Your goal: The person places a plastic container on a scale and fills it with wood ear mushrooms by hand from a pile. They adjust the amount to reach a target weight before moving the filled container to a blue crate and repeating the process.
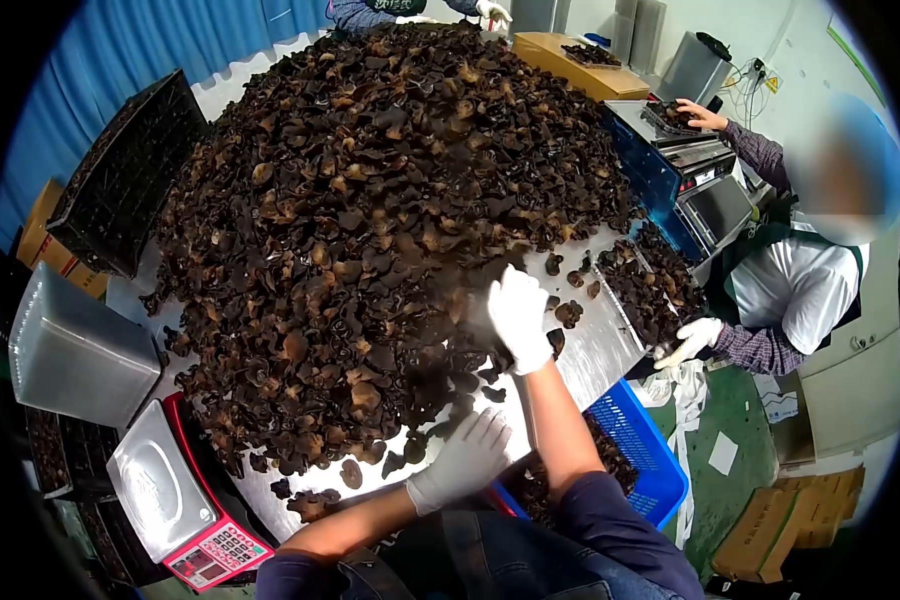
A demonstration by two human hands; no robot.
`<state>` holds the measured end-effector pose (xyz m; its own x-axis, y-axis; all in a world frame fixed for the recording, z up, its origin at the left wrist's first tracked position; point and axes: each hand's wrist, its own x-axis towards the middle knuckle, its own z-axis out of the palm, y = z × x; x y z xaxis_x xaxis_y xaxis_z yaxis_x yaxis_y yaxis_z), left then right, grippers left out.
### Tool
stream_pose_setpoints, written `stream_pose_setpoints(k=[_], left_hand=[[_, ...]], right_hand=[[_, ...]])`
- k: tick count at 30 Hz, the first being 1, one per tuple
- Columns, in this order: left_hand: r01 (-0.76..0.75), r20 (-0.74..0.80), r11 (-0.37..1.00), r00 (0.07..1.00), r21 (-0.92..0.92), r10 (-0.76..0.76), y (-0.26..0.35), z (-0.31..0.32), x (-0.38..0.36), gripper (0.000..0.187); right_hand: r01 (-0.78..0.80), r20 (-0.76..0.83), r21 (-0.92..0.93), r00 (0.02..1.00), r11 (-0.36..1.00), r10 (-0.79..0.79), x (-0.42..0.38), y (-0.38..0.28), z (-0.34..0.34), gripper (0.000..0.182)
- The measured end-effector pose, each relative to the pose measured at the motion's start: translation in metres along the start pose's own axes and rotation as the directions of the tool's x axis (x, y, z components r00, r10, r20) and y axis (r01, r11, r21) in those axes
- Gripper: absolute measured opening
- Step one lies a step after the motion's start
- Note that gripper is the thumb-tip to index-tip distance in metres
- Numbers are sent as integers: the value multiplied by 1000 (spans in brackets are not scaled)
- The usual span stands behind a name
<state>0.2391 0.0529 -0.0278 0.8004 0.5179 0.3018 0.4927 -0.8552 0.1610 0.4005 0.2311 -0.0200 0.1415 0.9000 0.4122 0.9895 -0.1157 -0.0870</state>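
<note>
A large heap of dark brown dried fungus pieces (370, 200) covers most of a metal table (590, 345). My left hand (462, 465), in a white glove, lies low at the table's near edge, its fingers stretched toward the heap beside a few loose pieces. Further forward and to the right, my right hand (520, 318), also gloved, is at the heap's right edge with its fingers bent. Whether anything is under those fingers is hidden.
A red-rimmed scale (165, 485) and clear plastic containers (80, 345) stand left, below a black crate (130, 170). A blue basket (650, 460) sits below the table's near right edge. A co-worker (800, 270) stands right; another person's hands (492, 12) show at the far side.
</note>
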Motion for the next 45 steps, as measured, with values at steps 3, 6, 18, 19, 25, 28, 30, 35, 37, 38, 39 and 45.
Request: stream_pose_setpoints(k=[3, 6, 18, 19, 25, 28, 30, 35, 37, 38, 39, 45], left_hand=[[-11, -123, 1000, 992, 9, 12, -2, -1, 2, 38], [-18, -120, 999, 993, 46, 23, -1, -1, 1, 38], [0, 32, 1000, 999, 20, -1, -1, -1, 0, 48], [23, 31, 1000, 999, 8, -23, 1, -4, 0, 47], [-100, 133, 991, 987, 93, 87, 0, -16, -8, 41], [-34, 71, 995, 997, -93, 40, -10, -64, -40, 38], [99, -111, 920, 982, -378, -152, -19, -120, -70, 38], [694, 426, -111, 300, -711, -854, 28, -209, -235, 19], [566, 558, -458, 3, -685, -830, 68, -201, -308, 26], [573, 569, -504, -78, -646, -819, 89, -189, -347, 30], [478, 621, -662, -268, -578, -736, 112, -152, -408, 31], [667, 442, -678, -530, -310, -724, 208, 47, -507, 28]], right_hand=[[-26, -65, 303, 997, 953, 48, 5, 38, -48, 36], [82, -231, 372, 973, 925, 7, 15, 94, -31, 27], [-31, -189, 775, 942, 631, 279, 14, 7, 43, 27], [-57, -171, 781, 938, 622, 301, 14, -14, 47, 31], [-95, -59, 634, 984, 767, 171, 9, -9, 43, 41], [-167, 125, 678, 986, 716, 112, 4, 16, 14, 50], [-149, 106, 755, 989, 638, 106, -7, 24, -5, 47], [-230, 127, 851, 962, 472, 240, -53, 37, -31, 42], [-179, 63, 826, 971, 534, 229, -83, 29, -51, 46], [-154, 26, 794, 975, 588, 219, -99, 15, -66, 48], [-123, 6, 800, 980, 587, 198, -117, 15, -61, 50], [-18, -44, 633, 997, 774, 60, -175, -5, -51, 67]])
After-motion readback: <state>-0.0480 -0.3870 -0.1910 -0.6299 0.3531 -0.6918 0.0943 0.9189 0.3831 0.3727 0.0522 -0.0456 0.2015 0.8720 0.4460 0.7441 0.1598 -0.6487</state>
